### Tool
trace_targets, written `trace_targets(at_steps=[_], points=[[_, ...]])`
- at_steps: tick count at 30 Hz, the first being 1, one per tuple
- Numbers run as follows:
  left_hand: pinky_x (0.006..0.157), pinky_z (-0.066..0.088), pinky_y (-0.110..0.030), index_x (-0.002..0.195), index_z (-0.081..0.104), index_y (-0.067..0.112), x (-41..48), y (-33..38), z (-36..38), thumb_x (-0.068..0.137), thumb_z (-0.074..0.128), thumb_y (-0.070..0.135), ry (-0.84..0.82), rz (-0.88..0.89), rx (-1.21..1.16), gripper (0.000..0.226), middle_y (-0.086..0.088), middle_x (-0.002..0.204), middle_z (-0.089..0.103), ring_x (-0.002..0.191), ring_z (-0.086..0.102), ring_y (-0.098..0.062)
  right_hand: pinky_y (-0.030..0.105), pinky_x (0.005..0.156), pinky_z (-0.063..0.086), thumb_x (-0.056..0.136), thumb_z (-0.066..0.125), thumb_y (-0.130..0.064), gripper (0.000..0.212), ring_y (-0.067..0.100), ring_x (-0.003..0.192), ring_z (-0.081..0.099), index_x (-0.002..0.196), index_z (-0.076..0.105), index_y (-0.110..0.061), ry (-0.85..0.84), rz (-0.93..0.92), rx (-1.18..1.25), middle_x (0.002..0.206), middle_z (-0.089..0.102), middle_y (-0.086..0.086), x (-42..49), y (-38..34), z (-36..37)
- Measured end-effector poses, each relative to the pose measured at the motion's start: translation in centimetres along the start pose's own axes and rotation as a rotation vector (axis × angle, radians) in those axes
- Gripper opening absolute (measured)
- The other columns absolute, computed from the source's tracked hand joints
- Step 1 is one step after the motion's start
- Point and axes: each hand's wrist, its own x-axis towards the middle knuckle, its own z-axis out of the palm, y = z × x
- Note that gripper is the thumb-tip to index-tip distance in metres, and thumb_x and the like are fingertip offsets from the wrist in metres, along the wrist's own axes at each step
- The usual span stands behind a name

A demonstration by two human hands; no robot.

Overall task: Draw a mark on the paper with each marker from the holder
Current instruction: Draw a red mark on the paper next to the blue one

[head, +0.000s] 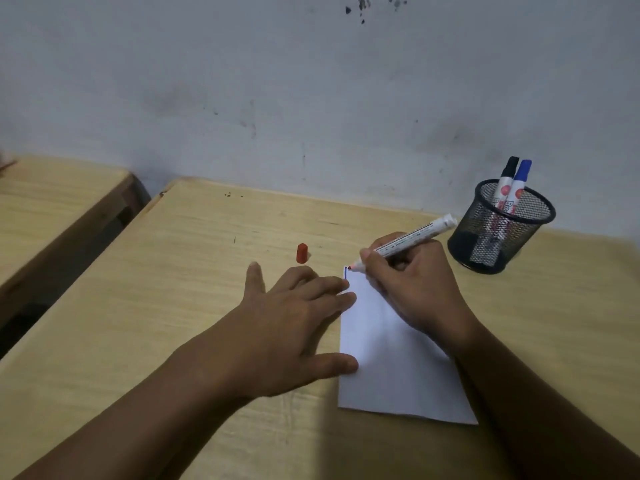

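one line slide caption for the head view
Right hand presses uncapped red marker onto white paper; left hand steadies it.

the right hand [412, 285] covers the far right part of the paper [391, 358], so any marks under it cannot be seen; the red marker [412, 237] has its middle wrapped by the fingers, and its printed label is too small to read; whether its tip touches the sheet cannot be told; the lower bodies of the black marker [506, 183] and blue marker [519, 185] show only dimly through the mesh holder [498, 233]; both forearms are cut off by the bottom edge; the second table [52, 202] runs off the left edge.
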Motion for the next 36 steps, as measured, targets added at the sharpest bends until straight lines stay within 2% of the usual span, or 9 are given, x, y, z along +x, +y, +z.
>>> trace_targets(at_steps=[3, 6, 12, 18, 26, 36], points=[[0.112, 0.011, -0.07, 0.151, 0.019, 0.044, 0.07, -0.2, 0.03, 0.082, 0.039, 0.079, 0.012, 0.023, -0.019, 0.08, 0.024, 0.159, 0.015, 0.144, 0.002, -0.003, 0.03, 0.056, 0.054, 0.094, 0.067, -0.023, 0.019, 0.021, 0.062, 0.065, 0.08, 0.073, -0.012, -0.003, 0.001, 0.002, 0.069, 0.069, 0.007, 0.06, -0.1, 0.0], [0.111, 0.012, -0.071, 0.151, 0.02, 0.043, 0.05, -0.26, 0.11, 0.081, 0.039, 0.079, 0.012, 0.018, -0.026, 0.081, 0.023, 0.158, 0.017, 0.144, 0.003, -0.003, 0.022, 0.056, 0.05, 0.094, 0.067, -0.024, 0.019, 0.011, 0.061, 0.063, 0.08, 0.073, -0.012, -0.012, 0.001, -0.01, 0.068, 0.068, 0.003, 0.02, -0.16, 0.05], [0.111, 0.013, -0.071, 0.151, 0.021, 0.043, 0.1, -0.09, -0.09, 0.081, 0.039, 0.078, 0.008, 0.013, -0.023, 0.08, 0.022, 0.158, 0.018, 0.144, 0.004, -0.005, 0.015, 0.056, 0.047, 0.095, 0.066, -0.025, 0.018, 0.006, 0.063, 0.063, 0.083, 0.072, -0.014, -0.024, 0.026, -0.026, 0.07, 0.068, -0.001, -0.1, -0.31, 0.18], [0.111, 0.012, -0.071, 0.151, 0.021, 0.042, 0.08, -0.03, -0.12, 0.082, 0.04, 0.077, 0.002, 0.003, -0.033, 0.079, 0.022, 0.158, 0.019, 0.145, 0.005, -0.005, 0.016, 0.056, 0.048, 0.096, 0.065, -0.025, 0.019, 0.007, 0.064, 0.063, 0.082, 0.071, -0.015, -0.018, 0.02, -0.047, 0.071, 0.068, 0.001, -0.18, -0.54, 0.19], [0.111, 0.011, -0.072, 0.151, 0.022, 0.042, 0.16, -0.08, 0.04, 0.082, 0.039, 0.078, 0.009, 0.005, -0.033, 0.08, 0.022, 0.158, 0.019, 0.144, 0.005, -0.004, 0.024, 0.056, 0.05, 0.093, 0.067, -0.021, 0.018, 0.012, 0.061, 0.063, 0.076, 0.07, -0.016, -0.038, 0.036, -0.031, 0.067, 0.066, 0.001, -0.06, -0.6, 0.13], [0.11, 0.015, -0.071, 0.15, 0.023, 0.042, 0.13, -0.22, 0.05, 0.082, 0.039, 0.078, 0.027, 0.016, -0.022, 0.078, 0.021, 0.158, 0.02, 0.144, 0.007, -0.006, 0.019, 0.057, 0.051, 0.091, 0.069, -0.017, 0.012, 0.011, 0.062, 0.067, 0.081, 0.072, -0.012, -0.053, 0.03, -0.005, 0.07, 0.069, 0.002, -0.11, -0.32, 0.08]])
